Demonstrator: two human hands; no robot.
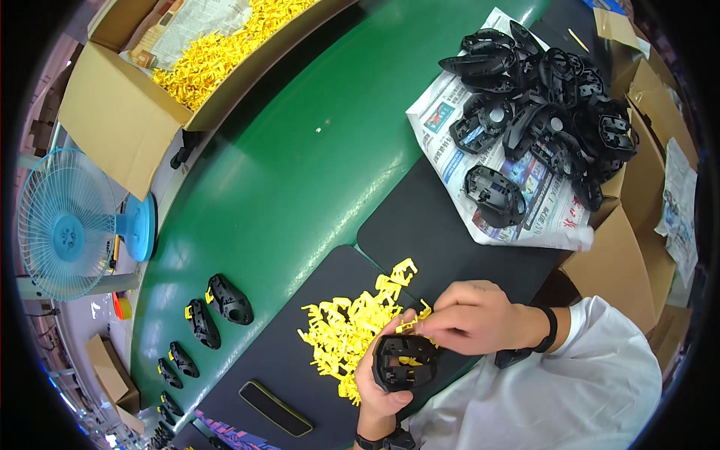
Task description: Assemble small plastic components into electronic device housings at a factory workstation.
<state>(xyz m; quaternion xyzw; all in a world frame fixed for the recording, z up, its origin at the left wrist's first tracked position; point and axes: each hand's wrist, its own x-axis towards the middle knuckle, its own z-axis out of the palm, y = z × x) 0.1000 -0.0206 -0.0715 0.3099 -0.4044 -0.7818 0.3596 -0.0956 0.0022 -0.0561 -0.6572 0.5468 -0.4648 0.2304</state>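
My left hand (373, 381) is wrapped round a black computer mouse shell (403, 366), its hollow side facing up. My right hand (471, 319) pinches a small yellow plastic clip (412, 323) at the shell's far edge; whether the clip touches the shell I cannot tell. Some yellow shows inside the shell's opening. Just left of both hands, a heap of the same yellow clips (341, 330) is spread on a dark mat (300, 296).
More black mouse shells (551, 127) are piled on newspaper (465, 180) at the far right, beside open cardboard boxes (619, 255). Shells with yellow clips (229, 300) line the green surface (255, 195) at left. A phone (275, 409), blue fan (67, 232) and box of yellow clips (124, 112) stand around.
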